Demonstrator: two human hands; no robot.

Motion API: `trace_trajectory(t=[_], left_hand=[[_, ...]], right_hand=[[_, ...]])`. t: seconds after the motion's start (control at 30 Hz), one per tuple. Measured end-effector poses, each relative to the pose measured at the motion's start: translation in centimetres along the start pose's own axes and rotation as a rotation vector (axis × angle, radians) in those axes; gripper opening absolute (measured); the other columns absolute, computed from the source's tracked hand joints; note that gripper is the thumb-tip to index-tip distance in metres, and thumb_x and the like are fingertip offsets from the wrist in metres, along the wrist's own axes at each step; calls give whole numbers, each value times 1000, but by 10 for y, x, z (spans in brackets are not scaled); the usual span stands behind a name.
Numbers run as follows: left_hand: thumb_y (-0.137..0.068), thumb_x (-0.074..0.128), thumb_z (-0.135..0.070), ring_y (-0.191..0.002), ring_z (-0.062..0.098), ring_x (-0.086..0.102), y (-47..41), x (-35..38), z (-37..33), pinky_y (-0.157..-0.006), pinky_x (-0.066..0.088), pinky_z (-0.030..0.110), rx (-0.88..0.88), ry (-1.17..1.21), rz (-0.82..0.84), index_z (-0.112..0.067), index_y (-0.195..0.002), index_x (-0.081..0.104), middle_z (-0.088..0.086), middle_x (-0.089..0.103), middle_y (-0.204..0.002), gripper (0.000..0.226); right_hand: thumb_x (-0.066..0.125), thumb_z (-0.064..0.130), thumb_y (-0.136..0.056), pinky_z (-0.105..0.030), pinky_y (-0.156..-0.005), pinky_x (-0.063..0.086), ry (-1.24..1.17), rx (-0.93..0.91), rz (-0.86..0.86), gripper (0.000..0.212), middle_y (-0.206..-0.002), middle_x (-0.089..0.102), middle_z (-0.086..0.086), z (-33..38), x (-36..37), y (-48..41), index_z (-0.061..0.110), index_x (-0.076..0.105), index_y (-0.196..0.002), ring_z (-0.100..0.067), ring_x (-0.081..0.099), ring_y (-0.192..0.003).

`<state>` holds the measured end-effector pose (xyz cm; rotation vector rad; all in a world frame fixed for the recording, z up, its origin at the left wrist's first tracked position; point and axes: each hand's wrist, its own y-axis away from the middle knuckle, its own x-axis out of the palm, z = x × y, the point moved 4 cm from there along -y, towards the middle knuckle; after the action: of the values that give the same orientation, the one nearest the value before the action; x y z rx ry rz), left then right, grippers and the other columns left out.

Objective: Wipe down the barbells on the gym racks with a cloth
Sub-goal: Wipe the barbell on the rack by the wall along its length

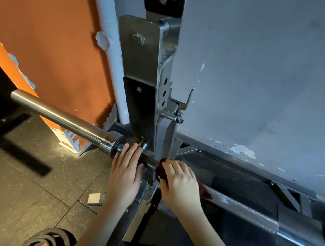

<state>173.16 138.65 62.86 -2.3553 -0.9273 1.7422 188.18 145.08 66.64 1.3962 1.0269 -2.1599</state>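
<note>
Barbell (62, 116) first: where does it lie?
It runs from the left edge down to the lower right, resting across the steel rack upright (140, 63). Its smooth sleeve is on the left, and the knurled shaft is on the right.

And the cloth (161, 172)?
It is dark red and lies on the shaft just right of the upright, under the right hand (178, 183). One corner shows beyond the wrist.

How do that hand's fingers (175, 168) stand?
They are bent over the cloth and hold it against the bar.

What about the left hand (125, 170)?
It is laid on the bar between the collar (111, 143) and the cloth. The fingers are straight and close together, with their tips reaching the foot of the upright. It grips nothing, and the two hands lie side by side, nearly touching.

What is behind the rack?
A white pipe (112, 52) runs down along an orange wall (48, 38) on the left. On the right is a grey wall (257, 72) with chipped paint.

And below?
A dark speckled floor (38, 181) with a small pale block (94, 198) on it near the left forearm. A black weight plate (49, 240) sits at the bottom edge.
</note>
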Motion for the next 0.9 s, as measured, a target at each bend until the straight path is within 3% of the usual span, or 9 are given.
trace_trajectory(t=[0.1,0.23,0.37,0.6,0.73,0.9], left_hand=[[-99,28,-37,-144,21,24,-1,1,-1,-118,16,44,-14,-23,27,-12,-139,47,5,44,-148,51],[-99,25,-42,-142,25,28,-5,3,-6,-118,18,44,-21,-110,68,-8,-137,50,9,46,-146,56],[-103,7,-46,-142,24,30,-9,9,-33,-119,10,41,140,-118,146,-9,-137,51,7,46,-146,67],[-104,12,-45,-140,25,36,-8,11,-36,-118,15,41,172,-87,152,-8,-134,55,8,51,-142,64],[-104,16,-43,-138,26,38,-7,11,-37,-120,12,39,169,-85,144,-7,-131,57,9,53,-140,61],[-101,27,-39,-138,25,38,-8,12,-39,-120,11,40,153,-85,124,-8,-127,60,8,55,-138,51]], right_hand=[[85,17,-63,-40,-85,56,8,60,-24,44,-103,70,-1,-20,-12,22,12,70,-104,-23,67,-95],[84,16,-60,-37,-79,56,37,100,-47,38,-93,70,-3,-8,-6,13,11,70,-95,-23,67,-86],[83,20,-64,-35,-85,54,20,17,-11,44,-105,70,-2,-21,-12,22,13,69,-105,-22,67,-97],[77,19,-65,-37,-79,55,57,141,-72,31,-94,70,-4,-12,-10,19,11,69,-94,-24,66,-87],[68,22,-74,-37,-87,53,38,63,-44,33,-106,69,-2,-19,-13,26,13,68,-106,-23,65,-100],[62,21,-72,-37,-84,53,85,219,-151,27,-97,70,-2,-42,-32,51,11,70,-96,-24,66,-92]])
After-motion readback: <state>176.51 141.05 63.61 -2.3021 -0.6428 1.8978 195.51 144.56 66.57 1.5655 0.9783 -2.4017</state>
